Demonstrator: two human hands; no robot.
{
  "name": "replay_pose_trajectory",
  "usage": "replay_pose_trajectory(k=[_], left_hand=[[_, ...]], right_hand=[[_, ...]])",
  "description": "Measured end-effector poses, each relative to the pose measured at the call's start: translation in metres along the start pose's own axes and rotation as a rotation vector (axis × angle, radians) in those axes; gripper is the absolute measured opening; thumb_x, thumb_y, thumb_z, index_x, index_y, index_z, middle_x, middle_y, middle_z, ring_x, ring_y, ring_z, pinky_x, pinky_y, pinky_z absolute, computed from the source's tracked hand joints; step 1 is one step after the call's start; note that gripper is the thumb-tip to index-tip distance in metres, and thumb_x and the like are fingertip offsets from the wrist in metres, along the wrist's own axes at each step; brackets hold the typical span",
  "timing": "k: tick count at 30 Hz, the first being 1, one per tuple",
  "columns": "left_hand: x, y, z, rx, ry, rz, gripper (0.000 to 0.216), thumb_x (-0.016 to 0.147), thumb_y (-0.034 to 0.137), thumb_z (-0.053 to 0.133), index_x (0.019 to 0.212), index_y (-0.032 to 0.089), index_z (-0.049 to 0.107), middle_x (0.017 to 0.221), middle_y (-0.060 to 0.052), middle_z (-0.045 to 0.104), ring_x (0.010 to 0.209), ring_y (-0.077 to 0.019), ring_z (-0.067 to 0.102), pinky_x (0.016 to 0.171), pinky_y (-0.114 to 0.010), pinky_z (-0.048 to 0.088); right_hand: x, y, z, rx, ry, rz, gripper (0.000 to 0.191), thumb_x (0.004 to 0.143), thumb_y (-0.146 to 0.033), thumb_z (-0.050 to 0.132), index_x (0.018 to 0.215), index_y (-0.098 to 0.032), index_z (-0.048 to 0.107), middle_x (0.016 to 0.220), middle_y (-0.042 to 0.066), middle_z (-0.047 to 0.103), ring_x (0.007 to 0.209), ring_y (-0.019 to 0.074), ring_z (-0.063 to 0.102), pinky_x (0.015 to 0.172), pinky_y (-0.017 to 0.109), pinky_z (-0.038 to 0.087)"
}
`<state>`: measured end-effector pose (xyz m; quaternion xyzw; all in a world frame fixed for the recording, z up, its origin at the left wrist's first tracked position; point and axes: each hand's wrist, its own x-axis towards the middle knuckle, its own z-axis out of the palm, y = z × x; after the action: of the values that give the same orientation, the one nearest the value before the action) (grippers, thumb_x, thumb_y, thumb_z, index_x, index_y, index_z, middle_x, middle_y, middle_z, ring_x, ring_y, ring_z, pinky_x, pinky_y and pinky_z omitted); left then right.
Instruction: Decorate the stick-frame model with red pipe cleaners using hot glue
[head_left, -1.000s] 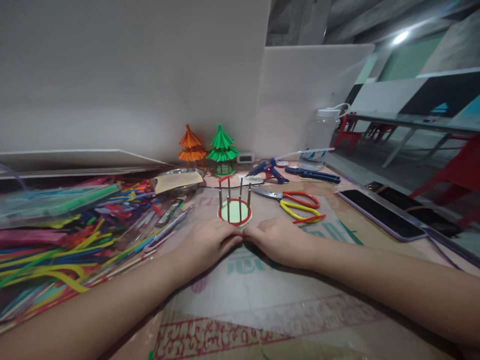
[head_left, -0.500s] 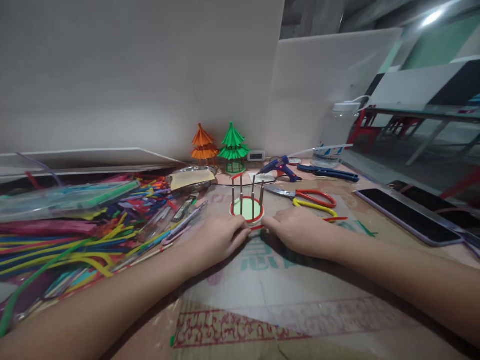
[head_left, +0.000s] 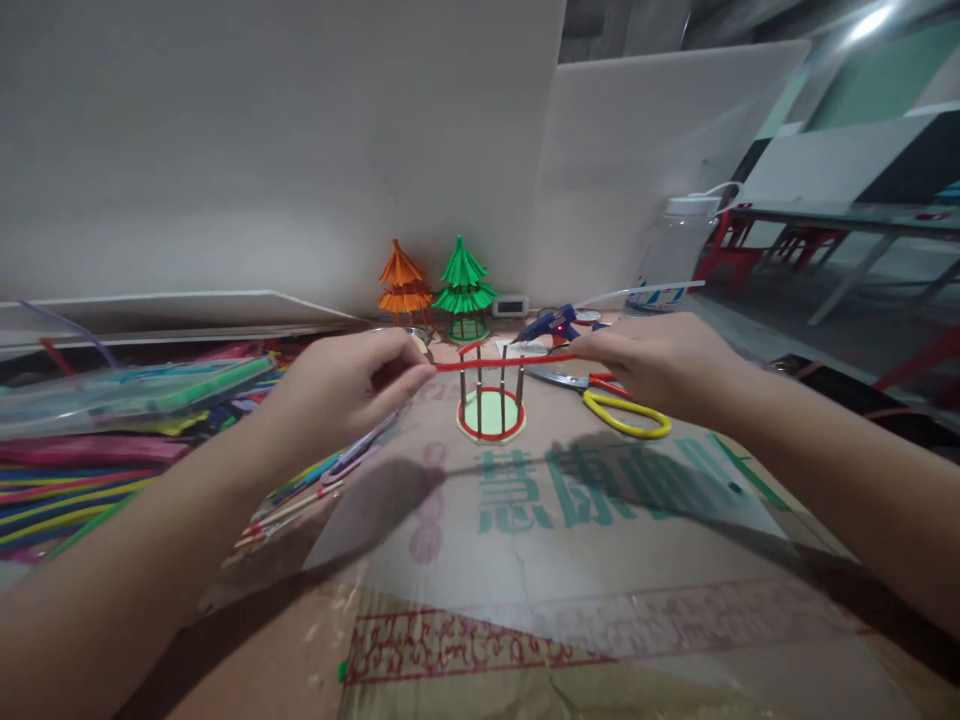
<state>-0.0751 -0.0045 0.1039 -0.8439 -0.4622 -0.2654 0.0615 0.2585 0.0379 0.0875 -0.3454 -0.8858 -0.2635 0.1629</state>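
A red pipe cleaner is stretched level between my two hands. My left hand pinches its left end, and my right hand pinches the other. Just behind and below it stands a small frame with several upright brown posts, rising from a pale green base ringed in red. A short red piece tops the posts at the left. The red strip passes in front of the upper posts; whether it touches them I cannot tell. Scissors with red and yellow handles lie below my right hand.
Behind stand an orange pagoda model and a green one. A blue glue gun lies to their right, with a water bottle beyond. Colourful pipe cleaners and a clear plastic box crowd the left side.
Both hands have risen from the tabletop in front of the base and moved apart. The red pipe cleaner has come up with them and is now drawn out straight at post-top height.
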Motion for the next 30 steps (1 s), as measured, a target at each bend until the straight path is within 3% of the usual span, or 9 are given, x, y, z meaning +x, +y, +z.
replay_pose_trajectory(k=[4,10,18,22,25,26,27,30], left_hand=[[-0.001,-0.004,-0.015,0.045,0.072,-0.06,0.033,0.092,0.045,0.05,0.08,0.017,0.064,0.067,0.001,0.063,0.057,-0.0099,0.05,0.057,-0.02,0.033],[-0.003,-0.01,-0.027,0.159,0.183,-0.115,0.028,0.092,0.04,0.056,0.086,0.016,0.067,0.066,0.004,0.063,0.057,-0.0069,0.048,0.059,-0.018,0.034],[-0.006,-0.007,-0.035,0.062,0.272,-0.247,0.033,0.088,0.043,0.054,0.087,0.014,0.069,0.068,0.003,0.065,0.058,-0.0075,0.052,0.058,-0.019,0.035],[-0.008,-0.003,-0.035,-0.043,0.21,-0.2,0.03,0.088,0.042,0.056,0.084,0.016,0.069,0.068,0.002,0.067,0.059,-0.0089,0.054,0.057,-0.02,0.038],[-0.011,0.005,-0.025,-0.078,0.134,-0.049,0.026,0.09,0.04,0.057,0.079,0.018,0.068,0.067,0.002,0.067,0.057,-0.0093,0.055,0.055,-0.021,0.039],[-0.012,0.008,-0.019,-0.09,0.109,0.009,0.026,0.091,0.038,0.056,0.078,0.019,0.067,0.066,0.002,0.067,0.057,-0.0092,0.054,0.054,-0.021,0.039],[-0.013,0.012,-0.012,-0.104,0.076,0.064,0.025,0.092,0.036,0.056,0.078,0.019,0.067,0.067,0.002,0.066,0.057,-0.0091,0.054,0.054,-0.021,0.039],[-0.016,0.02,0.013,-0.148,-0.006,0.174,0.025,0.095,0.033,0.054,0.076,0.02,0.065,0.066,0.002,0.063,0.056,-0.0098,0.052,0.052,-0.021,0.037]], right_hand=[[-0.004,0.023,0.002,-0.06,0.071,0.067,0.029,0.092,-0.016,0.046,0.105,-0.027,0.07,0.08,0.002,0.071,0.065,0.0169,0.056,0.055,0.028,0.024],[-0.008,0.053,-0.006,-0.145,0.247,0.182,0.031,0.098,-0.027,0.041,0.099,-0.02,0.07,0.073,0.006,0.071,0.058,0.0165,0.057,0.053,0.027,0.026],[-0.012,0.068,-0.013,-0.024,0.246,0.372,0.028,0.095,-0.026,0.043,0.101,-0.019,0.069,0.069,0.003,0.067,0.055,0.0161,0.056,0.054,0.027,0.034],[-0.007,0.052,-0.023,0.109,0.365,0.376,0.025,0.097,-0.03,0.044,0.099,-0.02,0.067,0.074,0.003,0.068,0.06,0.0155,0.059,0.057,0.026,0.04],[-0.003,0.023,-0.037,0.139,0.526,0.245,0.02,0.099,-0.024,0.045,0.1,-0.022,0.064,0.09,0.005,0.071,0.077,0.0159,0.064,0.069,0.028,0.047],[-0.002,0.011,-0.042,0.124,0.651,0.195,0.017,0.098,-0.022,0.046,0.096,-0.022,0.063,0.086,0.003,0.07,0.076,0.0157,0.064,0.069,0.028,0.047],[-0.003,-0.001,-0.046,0.121,0.694,0.138,0.014,0.096,-0.018,0.048,0.097,-0.023,0.062,0.086,0.002,0.07,0.076,0.0156,0.064,0.069,0.028,0.047],[-0.007,-0.037,-0.053,0.088,0.603,-0.125,0.011,0.091,-0.016,0.056,0.096,-0.024,0.061,0.088,0.003,0.069,0.078,0.0182,0.062,0.07,0.032,0.047]])
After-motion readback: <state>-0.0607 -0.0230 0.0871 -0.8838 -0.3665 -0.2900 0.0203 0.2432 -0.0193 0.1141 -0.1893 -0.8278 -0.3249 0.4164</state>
